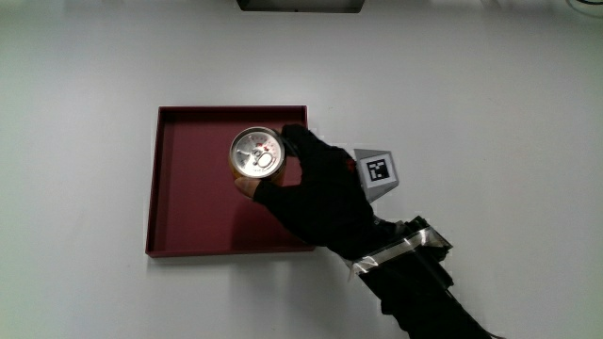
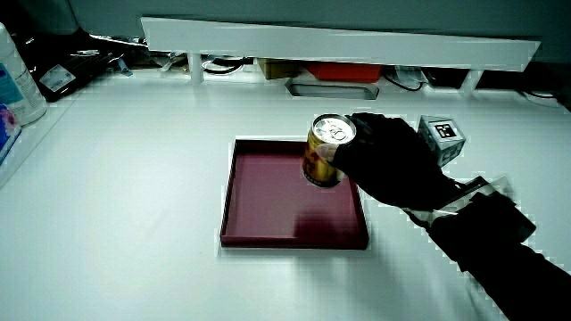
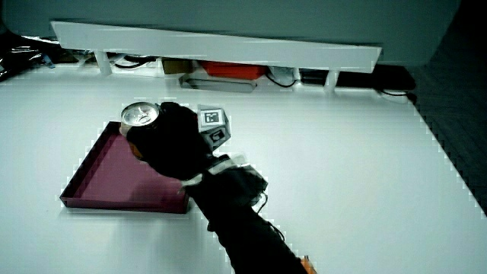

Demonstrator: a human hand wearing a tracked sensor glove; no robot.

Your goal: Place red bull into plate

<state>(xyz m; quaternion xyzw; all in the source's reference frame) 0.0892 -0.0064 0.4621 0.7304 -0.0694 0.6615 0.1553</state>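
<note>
Black-gloved, the hand [image 1: 320, 193] grasps the red bull can [image 1: 256, 155] — fingers wrapped round its side, silver top [image 2: 333, 130] facing up. The can stands upright inside the dark red plate [image 1: 188, 221], near the rim farther from the person. In a side view the can's base [image 2: 319, 176] meets the plate floor — whether it rests there I cannot tell. The plate lies on the white surface [image 1: 75, 141].

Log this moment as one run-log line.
hand: gripping can | can: upright, over tray, contact with tray floor unclear | release: not yet
</note>
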